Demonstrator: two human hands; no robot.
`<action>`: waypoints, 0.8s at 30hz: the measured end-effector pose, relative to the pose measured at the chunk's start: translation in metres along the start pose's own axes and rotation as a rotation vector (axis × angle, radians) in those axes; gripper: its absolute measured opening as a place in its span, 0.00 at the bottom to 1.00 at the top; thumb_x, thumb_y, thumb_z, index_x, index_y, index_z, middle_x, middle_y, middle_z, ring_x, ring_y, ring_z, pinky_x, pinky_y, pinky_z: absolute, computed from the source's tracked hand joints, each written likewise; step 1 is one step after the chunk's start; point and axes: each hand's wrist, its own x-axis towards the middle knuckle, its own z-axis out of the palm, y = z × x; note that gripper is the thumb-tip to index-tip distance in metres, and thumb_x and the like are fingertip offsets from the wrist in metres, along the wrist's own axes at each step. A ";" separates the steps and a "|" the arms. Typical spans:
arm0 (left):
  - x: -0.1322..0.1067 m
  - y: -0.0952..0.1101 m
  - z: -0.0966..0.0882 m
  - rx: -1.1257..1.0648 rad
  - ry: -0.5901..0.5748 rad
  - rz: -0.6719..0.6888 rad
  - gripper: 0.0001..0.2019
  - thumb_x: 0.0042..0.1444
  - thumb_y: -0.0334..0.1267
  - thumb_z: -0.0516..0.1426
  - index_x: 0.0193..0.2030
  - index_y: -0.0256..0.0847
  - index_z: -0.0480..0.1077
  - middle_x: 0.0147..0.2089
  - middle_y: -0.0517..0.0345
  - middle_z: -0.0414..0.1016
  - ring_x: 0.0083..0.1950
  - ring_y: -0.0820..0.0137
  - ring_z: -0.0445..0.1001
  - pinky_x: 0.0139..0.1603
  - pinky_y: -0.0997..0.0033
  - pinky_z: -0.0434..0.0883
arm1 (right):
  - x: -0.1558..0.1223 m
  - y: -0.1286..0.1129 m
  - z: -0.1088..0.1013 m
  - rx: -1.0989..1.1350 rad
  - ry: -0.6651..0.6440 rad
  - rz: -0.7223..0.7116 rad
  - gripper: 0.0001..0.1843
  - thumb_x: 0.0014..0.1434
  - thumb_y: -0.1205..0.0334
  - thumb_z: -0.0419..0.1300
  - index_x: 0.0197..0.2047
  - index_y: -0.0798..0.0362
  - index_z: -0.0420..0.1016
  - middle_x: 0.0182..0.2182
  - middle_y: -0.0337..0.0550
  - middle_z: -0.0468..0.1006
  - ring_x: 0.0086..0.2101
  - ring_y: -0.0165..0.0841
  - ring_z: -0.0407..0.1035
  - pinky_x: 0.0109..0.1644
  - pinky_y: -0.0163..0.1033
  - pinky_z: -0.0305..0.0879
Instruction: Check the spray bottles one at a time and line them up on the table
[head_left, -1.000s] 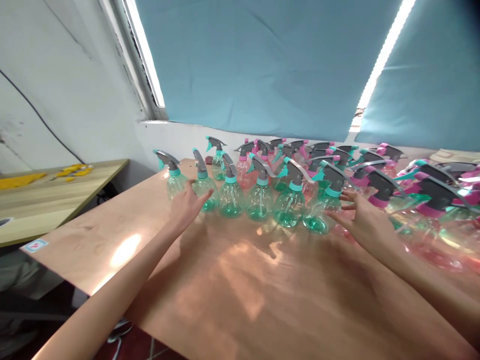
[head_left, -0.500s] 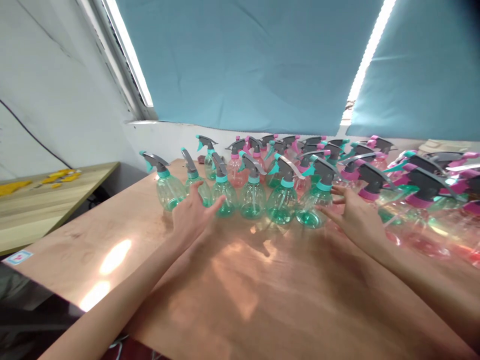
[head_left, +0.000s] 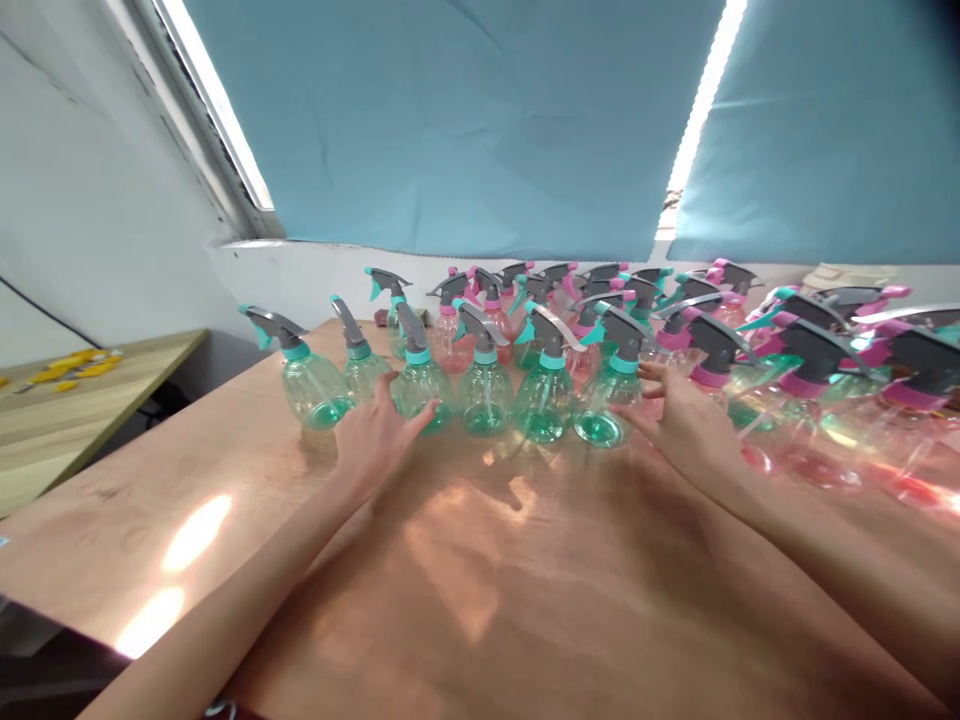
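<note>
A front row of clear green spray bottles with grey-and-teal trigger heads stands upright on the wooden table. My left hand (head_left: 375, 430) is beside the third green spray bottle (head_left: 424, 388) from the left, its thumb in front of the bottle and index finger at its left side. Whether it touches is hard to tell. At the row's right end, my right hand (head_left: 686, 425) has its thumb against or close to the last green spray bottle (head_left: 609, 395), other fingers spread behind. Between the hands stand two more, a green spray bottle (head_left: 486, 395) and another green spray bottle (head_left: 543, 400).
Pink spray bottles (head_left: 817, 440) crowd the right side, mixed with green ones, and more pink and green bottles stand behind the front row. A tilted green spray bottle (head_left: 313, 385) marks the left end. Yellow pieces (head_left: 79, 365) lie on a side table (head_left: 127, 405). Blue blinds (head_left: 465, 120) cover the window.
The view has turned slightly right, so everything sits further left. My left hand has come a little closer to the third bottle. My right hand keeps its place beside the last green bottle.
</note>
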 end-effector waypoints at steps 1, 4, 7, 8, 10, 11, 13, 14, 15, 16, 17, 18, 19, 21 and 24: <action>-0.002 0.001 0.000 -0.005 0.011 0.005 0.35 0.60 0.60 0.53 0.65 0.36 0.57 0.31 0.53 0.77 0.38 0.49 0.79 0.34 0.63 0.68 | 0.000 0.000 0.000 0.000 0.000 -0.004 0.37 0.60 0.36 0.51 0.59 0.59 0.65 0.49 0.58 0.79 0.44 0.51 0.76 0.42 0.54 0.71; -0.009 0.006 -0.001 -0.026 0.040 0.036 0.33 0.62 0.59 0.51 0.64 0.35 0.55 0.30 0.55 0.76 0.37 0.51 0.79 0.32 0.64 0.67 | -0.001 0.001 0.002 -0.004 0.015 -0.034 0.36 0.60 0.37 0.53 0.59 0.58 0.65 0.50 0.57 0.78 0.43 0.51 0.75 0.41 0.54 0.71; -0.015 0.011 -0.001 -0.049 0.049 0.079 0.31 0.64 0.57 0.50 0.64 0.34 0.54 0.30 0.56 0.75 0.36 0.52 0.78 0.31 0.65 0.67 | -0.001 0.000 0.003 -0.001 0.040 -0.055 0.34 0.62 0.39 0.52 0.58 0.59 0.65 0.49 0.58 0.79 0.44 0.50 0.75 0.41 0.52 0.71; -0.016 0.013 -0.001 -0.054 0.050 0.088 0.30 0.65 0.56 0.50 0.63 0.34 0.54 0.31 0.56 0.75 0.36 0.53 0.78 0.30 0.65 0.67 | -0.001 0.000 0.003 -0.002 0.044 -0.057 0.34 0.62 0.39 0.52 0.58 0.60 0.65 0.48 0.59 0.79 0.44 0.50 0.75 0.41 0.52 0.71; -0.018 0.015 0.000 -0.065 0.055 0.104 0.28 0.65 0.56 0.50 0.62 0.36 0.55 0.31 0.57 0.74 0.34 0.54 0.78 0.29 0.65 0.66 | 0.000 0.000 0.004 -0.003 0.041 -0.060 0.34 0.63 0.40 0.50 0.58 0.60 0.65 0.48 0.59 0.79 0.43 0.50 0.75 0.40 0.52 0.71; -0.020 0.016 0.001 -0.074 0.057 0.115 0.27 0.65 0.55 0.50 0.62 0.37 0.55 0.30 0.58 0.74 0.33 0.55 0.77 0.27 0.66 0.65 | 0.000 0.000 0.004 -0.001 0.038 -0.060 0.34 0.63 0.39 0.50 0.59 0.60 0.65 0.48 0.59 0.79 0.42 0.50 0.76 0.40 0.53 0.71; -0.022 0.017 0.002 -0.096 0.050 0.155 0.25 0.65 0.54 0.50 0.61 0.39 0.55 0.31 0.59 0.74 0.32 0.57 0.77 0.26 0.67 0.64 | 0.001 0.000 0.005 0.016 0.033 -0.057 0.34 0.63 0.39 0.51 0.59 0.60 0.65 0.48 0.59 0.79 0.42 0.50 0.76 0.40 0.53 0.71; -0.024 0.018 0.003 -0.107 0.043 0.177 0.24 0.66 0.53 0.50 0.60 0.40 0.56 0.32 0.59 0.73 0.31 0.59 0.77 0.26 0.68 0.63 | 0.001 0.000 0.005 0.025 0.032 -0.052 0.34 0.62 0.39 0.51 0.59 0.60 0.65 0.49 0.59 0.79 0.42 0.50 0.76 0.40 0.53 0.71; -0.027 0.019 0.004 -0.115 0.034 0.197 0.22 0.66 0.53 0.51 0.59 0.41 0.56 0.32 0.60 0.73 0.30 0.60 0.76 0.26 0.68 0.63 | 0.002 0.000 0.004 0.031 0.032 -0.049 0.34 0.62 0.40 0.52 0.59 0.60 0.65 0.49 0.59 0.79 0.42 0.50 0.76 0.40 0.53 0.71; -0.029 0.020 0.006 -0.129 0.021 0.223 0.21 0.66 0.52 0.51 0.58 0.41 0.57 0.32 0.60 0.72 0.29 0.61 0.76 0.25 0.69 0.63 | 0.002 -0.001 0.003 0.036 0.030 -0.046 0.35 0.62 0.40 0.52 0.60 0.60 0.65 0.49 0.59 0.79 0.43 0.50 0.76 0.40 0.53 0.71; -0.032 0.022 0.009 -0.147 0.007 0.256 0.20 0.66 0.51 0.51 0.58 0.41 0.58 0.32 0.61 0.72 0.29 0.62 0.75 0.25 0.69 0.63 | 0.002 -0.002 0.001 0.038 0.028 -0.042 0.35 0.62 0.41 0.53 0.61 0.61 0.64 0.49 0.59 0.79 0.43 0.50 0.76 0.40 0.53 0.71; -0.035 0.024 0.013 -0.169 -0.010 0.296 0.19 0.66 0.50 0.51 0.57 0.41 0.59 0.32 0.61 0.72 0.28 0.62 0.75 0.25 0.70 0.63 | 0.002 -0.003 -0.003 0.039 0.025 -0.036 0.35 0.62 0.42 0.54 0.62 0.61 0.63 0.50 0.58 0.79 0.43 0.50 0.76 0.41 0.52 0.71; -0.038 0.027 0.017 -0.216 -0.029 0.361 0.19 0.66 0.49 0.50 0.58 0.41 0.59 0.32 0.60 0.72 0.28 0.62 0.75 0.25 0.70 0.63 | 0.001 -0.004 -0.007 0.043 0.021 -0.033 0.35 0.62 0.43 0.55 0.63 0.60 0.62 0.51 0.57 0.79 0.43 0.49 0.76 0.41 0.52 0.71; -0.045 0.033 0.027 -0.266 -0.069 0.455 0.19 0.65 0.47 0.51 0.58 0.40 0.60 0.32 0.60 0.72 0.28 0.64 0.75 0.26 0.70 0.64 | -0.001 -0.004 -0.020 0.058 0.020 -0.024 0.31 0.61 0.47 0.58 0.61 0.57 0.64 0.51 0.53 0.79 0.41 0.45 0.77 0.42 0.50 0.70; -0.054 0.048 0.041 -0.325 -0.135 0.575 0.14 0.64 0.42 0.51 0.54 0.43 0.64 0.31 0.62 0.72 0.30 0.65 0.76 0.30 0.70 0.67 | -0.007 0.001 -0.047 0.068 0.029 0.009 0.16 0.61 0.51 0.60 0.47 0.51 0.75 0.42 0.44 0.83 0.33 0.39 0.78 0.37 0.44 0.68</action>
